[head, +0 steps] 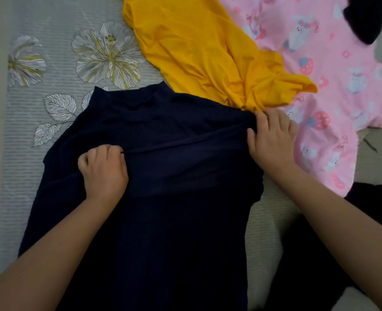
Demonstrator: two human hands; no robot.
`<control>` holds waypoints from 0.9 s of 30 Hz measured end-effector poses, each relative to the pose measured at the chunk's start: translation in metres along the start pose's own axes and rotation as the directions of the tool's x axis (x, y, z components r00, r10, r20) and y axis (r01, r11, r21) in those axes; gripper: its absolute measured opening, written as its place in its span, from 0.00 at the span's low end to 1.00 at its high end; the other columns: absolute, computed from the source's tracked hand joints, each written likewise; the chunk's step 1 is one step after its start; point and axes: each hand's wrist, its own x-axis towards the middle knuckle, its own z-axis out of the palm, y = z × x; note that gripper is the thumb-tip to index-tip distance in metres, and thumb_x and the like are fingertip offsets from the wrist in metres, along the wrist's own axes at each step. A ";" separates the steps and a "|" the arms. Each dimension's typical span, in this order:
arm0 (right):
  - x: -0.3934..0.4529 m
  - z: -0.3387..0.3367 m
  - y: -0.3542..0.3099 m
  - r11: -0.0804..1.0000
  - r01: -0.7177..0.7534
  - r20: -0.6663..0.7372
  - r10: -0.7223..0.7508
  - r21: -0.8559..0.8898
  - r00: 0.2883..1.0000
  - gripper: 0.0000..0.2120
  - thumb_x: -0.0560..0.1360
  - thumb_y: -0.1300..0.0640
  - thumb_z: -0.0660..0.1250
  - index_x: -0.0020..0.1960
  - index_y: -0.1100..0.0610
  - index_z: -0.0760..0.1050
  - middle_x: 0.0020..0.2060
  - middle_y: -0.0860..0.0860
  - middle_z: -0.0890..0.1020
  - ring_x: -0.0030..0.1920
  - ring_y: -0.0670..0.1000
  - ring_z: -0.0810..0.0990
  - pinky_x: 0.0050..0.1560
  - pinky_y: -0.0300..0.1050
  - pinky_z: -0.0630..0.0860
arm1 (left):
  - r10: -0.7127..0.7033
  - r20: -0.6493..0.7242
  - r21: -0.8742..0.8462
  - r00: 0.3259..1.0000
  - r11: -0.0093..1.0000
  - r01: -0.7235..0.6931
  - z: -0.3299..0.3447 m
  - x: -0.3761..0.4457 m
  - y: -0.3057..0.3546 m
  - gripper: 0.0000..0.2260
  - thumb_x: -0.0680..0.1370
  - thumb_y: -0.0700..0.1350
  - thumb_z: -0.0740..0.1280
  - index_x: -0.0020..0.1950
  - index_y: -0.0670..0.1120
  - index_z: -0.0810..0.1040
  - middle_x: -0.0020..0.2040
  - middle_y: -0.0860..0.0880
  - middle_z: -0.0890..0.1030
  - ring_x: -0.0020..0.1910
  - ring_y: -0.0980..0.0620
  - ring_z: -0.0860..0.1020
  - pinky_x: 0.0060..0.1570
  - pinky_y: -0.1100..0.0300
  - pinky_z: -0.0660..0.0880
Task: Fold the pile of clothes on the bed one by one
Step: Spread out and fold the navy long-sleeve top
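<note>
A dark navy garment [163, 221] lies flat on the bed in front of me, its collar pointing away. A flap of it is folded across the chest, with its edge running from hand to hand. My left hand [103, 168] pinches the left end of that folded edge with curled fingers. My right hand [272, 136] grips the right end at the garment's side, thumb under the fabric. A yellow garment [203, 50] lies crumpled beyond the navy one. To the right of it a pink printed garment [333, 86] is spread out.
The bed sheet [39, 108] is grey with a flower print and shows at the left. Black clothing [365, 16] lies at the top right, and more dark cloth [369, 198] at the right edge.
</note>
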 end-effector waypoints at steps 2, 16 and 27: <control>-0.030 0.008 -0.011 0.982 0.187 -0.070 -0.186 0.003 0.980 0.25 0.69 0.50 0.59 0.59 0.64 0.75 0.58 0.63 0.77 0.59 0.65 0.76 0.57 0.56 0.68 | 0.023 -0.003 -0.008 1.000 1.000 -0.023 -0.002 -0.004 0.002 0.08 0.76 0.36 0.62 0.52 0.34 0.75 0.52 0.35 0.76 0.55 0.36 0.72 0.62 0.40 0.58; -0.087 0.038 0.038 0.997 0.080 0.341 -0.082 0.022 0.936 0.30 0.71 0.75 0.55 0.72 0.67 0.54 0.73 0.63 0.53 0.73 0.62 0.53 0.72 0.52 0.45 | 0.159 0.197 0.183 0.967 0.963 -0.196 -0.010 -0.058 -0.039 0.25 0.76 0.50 0.61 0.67 0.34 0.67 0.69 0.30 0.62 0.70 0.31 0.58 0.64 0.31 0.47; -0.080 0.043 -0.010 0.974 0.183 0.325 -0.216 0.130 0.921 0.32 0.74 0.73 0.52 0.75 0.60 0.46 0.74 0.61 0.45 0.75 0.59 0.45 0.73 0.51 0.43 | 0.070 0.244 0.226 0.967 0.966 -0.127 0.003 -0.045 -0.033 0.28 0.79 0.54 0.55 0.75 0.45 0.53 0.76 0.40 0.47 0.75 0.44 0.43 0.68 0.40 0.37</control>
